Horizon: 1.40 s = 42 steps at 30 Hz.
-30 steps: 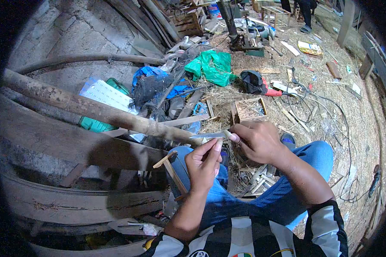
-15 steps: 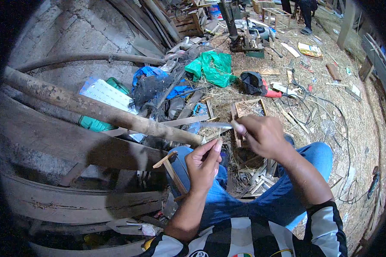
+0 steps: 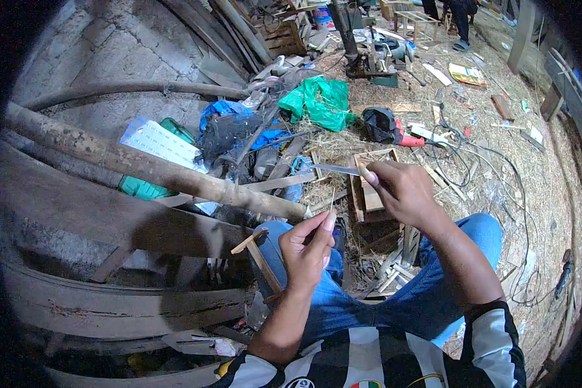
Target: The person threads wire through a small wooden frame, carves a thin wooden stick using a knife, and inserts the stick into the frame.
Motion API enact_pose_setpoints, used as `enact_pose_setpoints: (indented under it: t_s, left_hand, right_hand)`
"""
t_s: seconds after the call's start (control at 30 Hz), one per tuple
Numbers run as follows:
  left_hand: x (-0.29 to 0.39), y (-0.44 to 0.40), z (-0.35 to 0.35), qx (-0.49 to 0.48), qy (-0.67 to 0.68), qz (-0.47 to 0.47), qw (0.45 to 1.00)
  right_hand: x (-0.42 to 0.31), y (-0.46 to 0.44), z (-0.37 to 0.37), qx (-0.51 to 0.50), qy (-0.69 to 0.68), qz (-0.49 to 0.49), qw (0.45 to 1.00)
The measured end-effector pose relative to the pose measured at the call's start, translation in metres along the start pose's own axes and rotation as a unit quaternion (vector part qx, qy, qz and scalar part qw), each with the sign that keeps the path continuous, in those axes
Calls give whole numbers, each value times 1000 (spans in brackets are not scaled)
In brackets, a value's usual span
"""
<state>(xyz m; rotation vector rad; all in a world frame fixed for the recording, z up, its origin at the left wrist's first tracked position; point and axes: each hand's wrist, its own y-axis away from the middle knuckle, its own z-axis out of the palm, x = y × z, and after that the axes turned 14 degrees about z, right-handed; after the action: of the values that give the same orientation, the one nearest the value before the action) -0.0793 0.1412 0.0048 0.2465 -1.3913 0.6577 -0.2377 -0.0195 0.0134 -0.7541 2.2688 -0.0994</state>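
Observation:
My left hand [image 3: 309, 247] pinches a thin wooden stick [image 3: 332, 200] between thumb and fingertips, and the stick points upward. Closed around the handle of a knife, my right hand [image 3: 404, 195] is higher and to the right. The knife blade [image 3: 336, 169] extends leftward, above the stick's tip and apart from it. Most of the handle is hidden by my fingers. Behind my right hand is a small wooden box frame [image 3: 357, 202], partly covered by it. Beside my left forearm, a narrow wooden piece with a crossbar [image 3: 265, 266] leans over my knee.
A bamboo pole [image 3: 155, 169] runs across the left, above wooden planks [image 3: 123, 304]. Ahead lie a green plastic bag [image 3: 320, 103] and a red power tool [image 3: 409, 137] with a cord. Wood scraps and shavings cover the floor. A person's leg [image 3: 460, 26] shows far back.
My right hand has moved slightly up and right, lifting the knife blade away from the stick's tip. My left hand stays almost where it was, still pinching the stick.

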Motion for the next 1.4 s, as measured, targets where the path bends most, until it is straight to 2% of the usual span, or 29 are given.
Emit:
enact_pose_setpoints:
  t_s: [0.03,0.1,0.2,0.43,0.5,0.53,0.6,0.7,0.83,0.93,1.17,1.27,1.4]
  left_hand:
    - [1,-1,0,3,1,2,1000]
    - [2,-3,0,6,-4,-18,1000]
    - [6,-4,2,11,-9,-24,1000]
    - [3,-4,1,0,11,-28,1000]
    - [3,-5,2,6,6,-35,999]
    - [2,-4,2,5,6,-35,999]
    - [2,0,3,-3,13,9,1000]
    - [1,-3,4,21,-15,-8,1000]
    - [2,-3,2,24,1,-15,1000]
    - [0,-4,3,28,-17,11,999]
    - [-1,-4,6,29,3,7,1000]
    - [-4,1,4,24,6,8,1000]
    - [-3,-1,5,27,-8,13,1000]
  right_hand:
    - [-3,0,-3,20,-25,-16,999]
    - [-11,7,0,-3,-13,-10,1000]
    - [-15,14,7,-36,-19,-80,996]
    - [-15,14,7,-55,-3,-65,996]
    - [-5,8,11,4,-18,-33,999]
    - [1,3,7,11,11,-2,1000]
    - [4,-1,-1,11,0,0,1000]
    - [-5,5,-2,8,-10,-8,1000]
    - [-16,16,8,-6,-26,-71,997]
    - [-22,18,7,-24,-19,-89,996]
    - [-14,16,8,-46,-2,-79,996]
    - [-3,6,4,4,10,-21,1000]
    - [-4,4,-1,25,-29,-7,999]
